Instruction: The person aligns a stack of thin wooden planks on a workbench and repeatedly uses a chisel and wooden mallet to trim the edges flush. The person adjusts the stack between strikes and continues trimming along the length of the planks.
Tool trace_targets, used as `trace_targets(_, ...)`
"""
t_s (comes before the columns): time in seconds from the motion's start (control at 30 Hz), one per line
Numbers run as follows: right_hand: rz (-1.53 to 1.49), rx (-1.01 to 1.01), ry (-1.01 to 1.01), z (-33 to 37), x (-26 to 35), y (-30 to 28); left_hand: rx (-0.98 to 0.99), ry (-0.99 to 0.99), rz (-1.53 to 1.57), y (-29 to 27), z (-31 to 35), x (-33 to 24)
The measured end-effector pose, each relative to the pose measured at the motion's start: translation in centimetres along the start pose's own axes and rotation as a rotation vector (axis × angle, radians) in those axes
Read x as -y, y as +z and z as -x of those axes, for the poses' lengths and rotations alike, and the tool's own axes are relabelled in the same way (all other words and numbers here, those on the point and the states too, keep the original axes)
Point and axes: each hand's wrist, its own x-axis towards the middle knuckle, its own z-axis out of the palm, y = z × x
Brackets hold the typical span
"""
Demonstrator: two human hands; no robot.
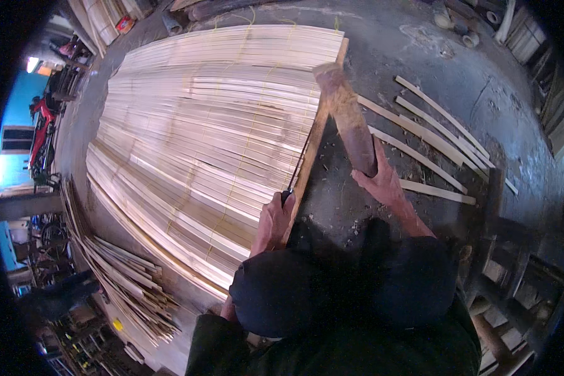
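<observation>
A large mat of pale split-bamboo slats (207,119) spreads across the floor, with thin yellow cords (249,138) running across the slats. My left hand (273,220) is closed round the dark handle of a knife (300,161). Its long narrow blade points away from me along the mat's right edge, where a wooden board (315,147) shows beside the slat ends. In my right hand (385,183) is a thick wooden mallet (351,128), gripped by its lower end. The mallet's far end appears over the board and the mat's edge; whether it touches them, I cannot tell.
Several loose bamboo strips (432,135) lie on the grey floor to the right. A bundle of slats (128,282) rests at the lower left. Wooden framework (501,263) stands close on my right, and a red motorbike (42,128) is at the far left.
</observation>
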Motion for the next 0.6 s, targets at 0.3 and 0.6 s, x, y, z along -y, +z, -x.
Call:
trace_targets(0.3, -0.127, -0.121, 0.042, 3.0, 2.4, -0.7, 0.139, -0.003, 0.182, -3.2, -0.6, -1.6)
trace_targets(0.6, -0.136, -0.112, 0.106, 4.6, 2.6, -0.3, -0.055, 0.039, 0.151, 1.1, 1.5, 1.9)
